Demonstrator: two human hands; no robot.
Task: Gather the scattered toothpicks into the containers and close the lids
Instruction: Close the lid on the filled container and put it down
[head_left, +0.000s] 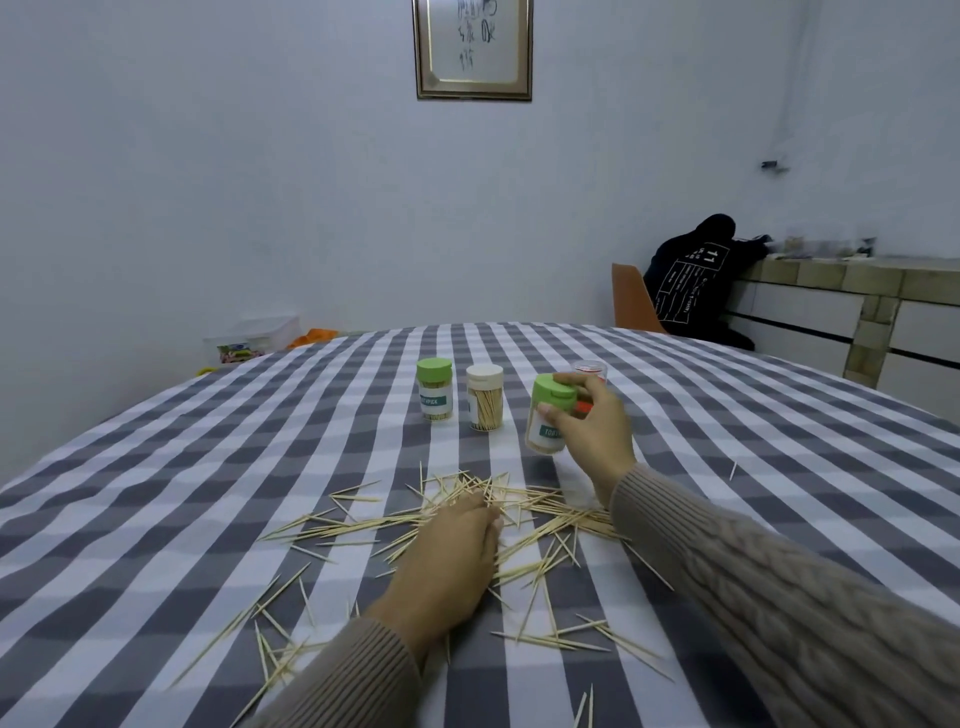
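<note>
While we look down at the checked tablecloth (156, 519), we see our left hand (452, 551) lying on the pile of toothpicks (519, 519). Its fingers curl down into the sticks, but we cannot tell if they pinch any. More toothpicks lie all around this hand, to its left, near its sleeve and to its right.

Beyond the left hand's fingertips stand two closed jars. One jar has a green lid (435, 397). Just right of it stands the jar with a white lid (484, 397), and we can see sticks inside it.

Further right, our right hand (592, 436) holds a tilted green-lid jar (550, 415), with fingers wrapped round its side and one finger on top of the lid. It hangs just above the cloth. Behind this hand a clear jar (589, 370) peeks out.

One lone toothpick (733, 470) lies well to the right of that hand.
</note>
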